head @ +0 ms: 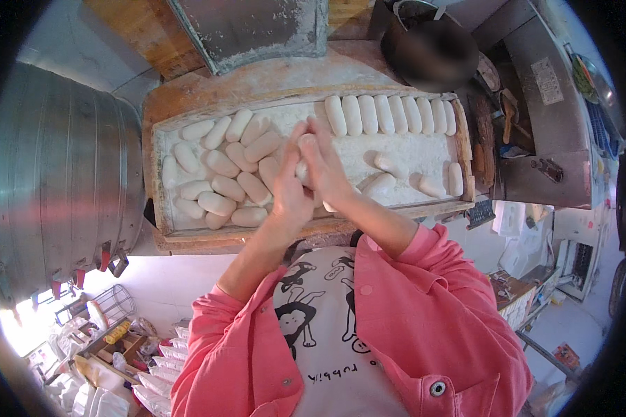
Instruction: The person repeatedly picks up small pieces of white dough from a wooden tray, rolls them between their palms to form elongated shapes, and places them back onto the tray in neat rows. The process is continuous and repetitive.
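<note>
My left hand (290,180) and my right hand (325,168) are pressed together around a piece of dough (303,172), their fingers pointing away from me. Part of the dough shows between the palms; the rest is hidden. Beneath them lies a floured wooden tray (313,212). To the left of my hands is a loose group of oblong dough pieces (220,163), some resting against or on one another. A neat row of dough rolls (384,114) stands side by side along the far right edge. Several separate pieces (380,185) lie nearer me on the right.
A large metal drum-shaped vessel (62,182) stands close at the tray's left. Beyond the tray is a floured metal panel (261,31). A dark pot (428,49) sits at the far right, beside a metal cabinet (545,104). Stacked bags (159,383) are low on the left.
</note>
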The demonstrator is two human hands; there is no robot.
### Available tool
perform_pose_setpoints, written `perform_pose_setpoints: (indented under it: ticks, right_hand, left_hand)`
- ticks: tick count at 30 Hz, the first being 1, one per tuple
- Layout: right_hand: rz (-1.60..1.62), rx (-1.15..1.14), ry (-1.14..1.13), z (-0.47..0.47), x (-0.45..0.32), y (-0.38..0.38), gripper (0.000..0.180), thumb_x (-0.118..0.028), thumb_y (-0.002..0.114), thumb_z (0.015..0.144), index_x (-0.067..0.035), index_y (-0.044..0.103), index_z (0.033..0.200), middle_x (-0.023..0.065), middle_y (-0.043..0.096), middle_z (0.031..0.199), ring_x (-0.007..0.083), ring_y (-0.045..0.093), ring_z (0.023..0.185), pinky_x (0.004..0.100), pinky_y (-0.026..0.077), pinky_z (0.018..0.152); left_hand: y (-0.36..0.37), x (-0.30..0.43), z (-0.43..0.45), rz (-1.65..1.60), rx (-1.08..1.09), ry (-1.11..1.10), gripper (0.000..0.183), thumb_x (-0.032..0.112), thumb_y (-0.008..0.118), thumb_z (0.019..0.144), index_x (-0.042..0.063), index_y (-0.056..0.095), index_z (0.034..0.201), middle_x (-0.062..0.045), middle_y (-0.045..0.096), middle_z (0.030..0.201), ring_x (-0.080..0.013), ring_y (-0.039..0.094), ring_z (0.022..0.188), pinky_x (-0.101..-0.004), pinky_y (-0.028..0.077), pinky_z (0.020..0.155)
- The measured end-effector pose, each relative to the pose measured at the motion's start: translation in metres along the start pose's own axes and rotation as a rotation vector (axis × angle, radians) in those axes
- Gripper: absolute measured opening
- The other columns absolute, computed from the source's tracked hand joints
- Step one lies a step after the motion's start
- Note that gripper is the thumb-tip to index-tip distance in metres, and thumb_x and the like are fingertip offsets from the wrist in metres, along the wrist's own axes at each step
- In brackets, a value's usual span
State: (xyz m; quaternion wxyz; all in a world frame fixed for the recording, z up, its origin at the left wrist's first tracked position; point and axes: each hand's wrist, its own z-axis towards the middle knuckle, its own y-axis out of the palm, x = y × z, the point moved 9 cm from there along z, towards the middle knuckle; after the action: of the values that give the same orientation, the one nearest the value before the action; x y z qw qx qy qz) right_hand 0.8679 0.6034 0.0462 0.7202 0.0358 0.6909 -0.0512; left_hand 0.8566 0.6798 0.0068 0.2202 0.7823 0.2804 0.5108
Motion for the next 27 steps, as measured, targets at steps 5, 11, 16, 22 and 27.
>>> perform_pose_setpoints:
  ticks: [5, 11, 16, 22, 27]
  right_hand:
    - [-0.298, -0.177, -0.203, 0.002, 0.022, 0.003, 0.062, -0.041, 0.042, 0.099, 0.005, 0.031, 0.138, 0.0323, 0.034, 0.141, 0.0417, 0.038, 0.131, 0.0435, 0.031, 0.108]
    - [-0.188, -0.137, -0.136, -0.013, 0.018, 0.012, 0.071, -0.038, 0.041, 0.098, 0.01, 0.017, 0.144, 0.0321, 0.029, 0.144, 0.0403, 0.032, 0.134, 0.0419, 0.025, 0.112]
    - [-0.19, -0.174, -0.003, 0.024, 0.062, 0.001, 0.078, -0.044, 0.047, 0.095, 0.01, 0.02, 0.144, 0.0258, 0.044, 0.133, 0.0336, 0.04, 0.128, 0.045, 0.031, 0.106]
    - [-0.347, -0.027, 0.011, 0.047, 0.036, -0.005, 0.072, -0.041, 0.058, 0.09, 0.012, 0.036, 0.134, 0.0343, 0.046, 0.127, 0.0459, 0.04, 0.125, 0.0468, 0.032, 0.104]
    - [-0.796, -0.073, -0.257, 0.047, 0.035, -0.022, 0.054, -0.038, 0.056, 0.09, 0.004, 0.051, 0.124, 0.0269, 0.058, 0.113, 0.0402, 0.058, 0.099, 0.0428, 0.045, 0.089]
  left_hand:
    - [0.014, 0.01, -0.014, 0.149, -0.056, -0.109, 0.069, 0.054, 0.036, 0.099, 0.012, 0.019, 0.152, -0.008, 0.042, 0.141, -0.0189, 0.04, 0.13, -0.0323, 0.033, 0.107]
    - [0.017, 0.007, 0.014, 0.071, -0.159, -0.205, 0.077, 0.065, 0.034, 0.095, 0.019, 0.01, 0.152, -0.004, 0.025, 0.151, -0.0214, 0.028, 0.137, -0.0381, 0.028, 0.111]
    - [0.04, 0.001, -0.014, -0.078, -0.056, -0.127, 0.063, 0.064, 0.035, 0.095, 0.015, 0.042, 0.135, -0.003, 0.051, 0.121, -0.0198, 0.048, 0.117, -0.0377, 0.039, 0.102]
    - [-0.005, -0.007, 0.061, -0.011, -0.051, -0.172, 0.073, 0.065, 0.036, 0.095, 0.008, 0.036, 0.14, -0.003, 0.048, 0.129, -0.0186, 0.046, 0.121, -0.0335, 0.039, 0.101]
    - [-0.027, -0.003, 0.076, 0.163, 0.082, -0.206, 0.077, 0.062, 0.028, 0.097, 0.002, 0.036, 0.143, -0.008, 0.056, 0.126, -0.0177, 0.054, 0.106, -0.0313, 0.041, 0.096]
